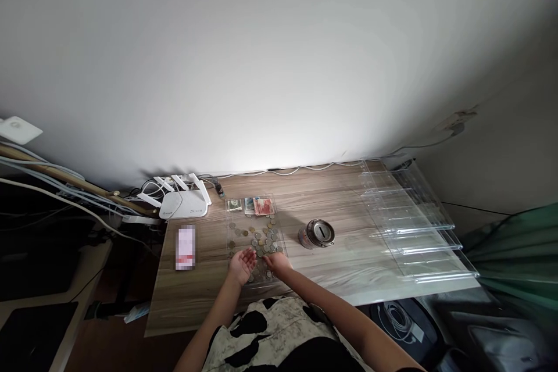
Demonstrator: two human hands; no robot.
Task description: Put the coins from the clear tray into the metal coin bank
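Many silver and gold-coloured coins [267, 242] lie scattered on a clear plastic tray [238, 220] on the wooden table. At the tray's near left side my left hand [243, 266] is turned palm up, its fingers apart and slightly curled; no object shows clearly in it. My right hand [278, 264] reaches down to the coins at the near right, fingers pressed together. Whatever its fingertips hold is hidden. Along the tray's far end lie red banknotes [263, 206], a bluish note [249, 204] and a greenish note [234, 204]. A round coin bank [320, 233] with a slotted lid stands right of the tray.
A white router [183, 204] with antennas and cables sits at the back left. In front of it lies a blurred pink item [185, 247]. Clear stepped plastic shelving [414, 226] covers the table's right end. A wall [279, 70] rises behind.
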